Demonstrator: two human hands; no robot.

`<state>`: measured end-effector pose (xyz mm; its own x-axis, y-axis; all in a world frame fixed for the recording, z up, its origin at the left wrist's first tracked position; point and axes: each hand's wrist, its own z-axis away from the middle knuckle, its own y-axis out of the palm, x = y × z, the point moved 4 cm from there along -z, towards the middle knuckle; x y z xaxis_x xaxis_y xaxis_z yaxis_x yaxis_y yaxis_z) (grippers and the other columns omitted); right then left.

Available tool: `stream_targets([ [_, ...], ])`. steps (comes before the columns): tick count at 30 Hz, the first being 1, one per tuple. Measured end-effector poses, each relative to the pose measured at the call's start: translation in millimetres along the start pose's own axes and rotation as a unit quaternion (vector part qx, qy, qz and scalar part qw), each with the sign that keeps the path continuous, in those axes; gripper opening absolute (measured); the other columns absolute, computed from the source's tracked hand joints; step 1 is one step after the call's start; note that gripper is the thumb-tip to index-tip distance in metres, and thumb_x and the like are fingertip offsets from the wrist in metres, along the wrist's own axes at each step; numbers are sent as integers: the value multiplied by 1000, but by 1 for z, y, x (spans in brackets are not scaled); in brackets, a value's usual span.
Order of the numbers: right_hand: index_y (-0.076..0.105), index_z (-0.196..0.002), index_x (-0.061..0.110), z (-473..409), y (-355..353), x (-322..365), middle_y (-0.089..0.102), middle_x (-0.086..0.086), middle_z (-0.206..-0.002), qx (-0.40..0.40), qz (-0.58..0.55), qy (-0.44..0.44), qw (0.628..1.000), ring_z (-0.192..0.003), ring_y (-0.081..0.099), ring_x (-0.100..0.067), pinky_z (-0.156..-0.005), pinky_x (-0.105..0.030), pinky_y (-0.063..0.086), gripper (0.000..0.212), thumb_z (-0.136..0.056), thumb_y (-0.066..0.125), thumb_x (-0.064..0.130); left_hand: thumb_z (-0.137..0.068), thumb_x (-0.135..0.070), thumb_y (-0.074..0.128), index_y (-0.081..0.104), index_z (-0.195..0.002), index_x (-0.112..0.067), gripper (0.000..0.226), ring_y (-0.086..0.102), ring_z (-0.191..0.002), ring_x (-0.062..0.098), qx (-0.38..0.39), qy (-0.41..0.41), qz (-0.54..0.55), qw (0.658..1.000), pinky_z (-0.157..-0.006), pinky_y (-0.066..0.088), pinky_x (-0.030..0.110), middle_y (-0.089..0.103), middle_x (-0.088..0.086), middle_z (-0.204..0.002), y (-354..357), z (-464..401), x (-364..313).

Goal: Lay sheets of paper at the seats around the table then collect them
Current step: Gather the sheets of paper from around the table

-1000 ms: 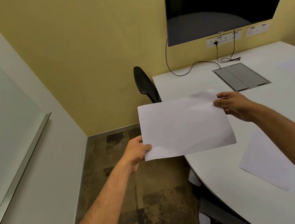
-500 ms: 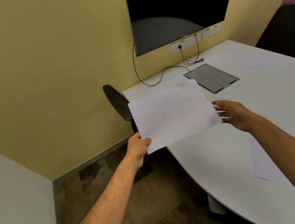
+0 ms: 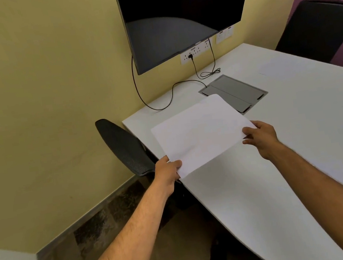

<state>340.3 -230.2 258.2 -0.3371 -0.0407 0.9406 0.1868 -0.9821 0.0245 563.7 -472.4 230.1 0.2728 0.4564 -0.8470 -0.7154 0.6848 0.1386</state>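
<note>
White table (image 3: 299,134): sheet (image 3: 199,132) over corner, black chair (image 3: 124,147) beside, cable hatch (image 3: 235,92) behind.

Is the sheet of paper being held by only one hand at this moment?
No, the left hand pinches the near corner of the sheet while the right hand grips its right edge.

Two sheets of paper are counted: one held (image 3: 202,133), one faint on the far side (image 3: 276,66). Two black chairs (image 3: 124,145) (image 3: 317,30), one table (image 3: 302,155), one wall screen (image 3: 176,14), two hands (image 3: 167,171) (image 3: 262,137).
</note>
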Motion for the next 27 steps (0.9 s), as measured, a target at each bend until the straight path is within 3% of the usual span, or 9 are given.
stream_targets([
  [4, 62, -122, 3, -76, 21, 8, 68, -11, -103, -4, 43, -9, 999, -71, 67, -25, -51, -24, 58, 38, -85, 68, -3, -87, 10, 56, 72, -90, -6, 23, 73, -83, 21, -41, -5, -21, 999, -61, 60, 29, 74, 4, -97, 15, -65, -21],
  [9, 60, -124, 3, -172, 49, 3, 66, -15, -112, 10, 98, -5, 995, -70, 68, -28, -55, -27, 61, 39, -86, 62, -8, -82, 16, 50, 73, -80, -2, 29, 71, -75, 20, -81, -38, -44, 995, -56, 57, 24, 74, 4, -88, 40, -150, -35],
  [13, 59, -117, 10, -232, 68, -8, 63, -14, -114, -4, 125, 9, 992, -64, 68, -28, -62, -28, 62, 37, -86, 60, -11, -80, 16, 50, 72, -79, -3, 29, 68, -76, 22, -114, -64, -78, 988, -69, 61, 33, 73, 4, -86, 49, -207, -26],
  [15, 59, -119, 8, -260, 78, -18, 62, -14, -114, -10, 133, 11, 991, -65, 70, -28, -61, -26, 63, 38, -86, 60, -10, -79, 14, 51, 72, -83, -3, 27, 59, -69, 21, -124, -72, -100, 985, -65, 53, 30, 70, 6, -83, 52, -234, -20],
  [18, 61, -123, 5, -301, 91, -36, 63, -16, -116, -18, 147, 15, 989, -71, 71, -29, -69, -34, 64, 39, -86, 62, -9, -79, 12, 54, 72, -82, -6, 25, 51, -62, 19, -137, -79, -121, 980, -61, 44, 26, 66, 8, -78, 54, -274, -17],
  [22, 62, -122, 6, -340, 105, -70, 64, -17, -115, -31, 168, 32, 985, -77, 72, -32, -80, -44, 62, 38, -87, 66, -7, -78, 12, 56, 69, -80, -9, 25, 50, -63, 20, -154, -86, -147, 973, -61, 44, 27, 64, 8, -76, 49, -323, -7],
  [27, 64, -120, 5, -373, 127, -108, 65, -14, -110, -41, 202, 48, 977, -82, 72, -35, -65, -29, 59, 35, -87, 65, -5, -80, 10, 63, 75, -88, -9, 25, 63, -71, 19, -170, -116, -158, 966, -60, 49, 21, 72, 6, -87, 38, -365, 22],
])
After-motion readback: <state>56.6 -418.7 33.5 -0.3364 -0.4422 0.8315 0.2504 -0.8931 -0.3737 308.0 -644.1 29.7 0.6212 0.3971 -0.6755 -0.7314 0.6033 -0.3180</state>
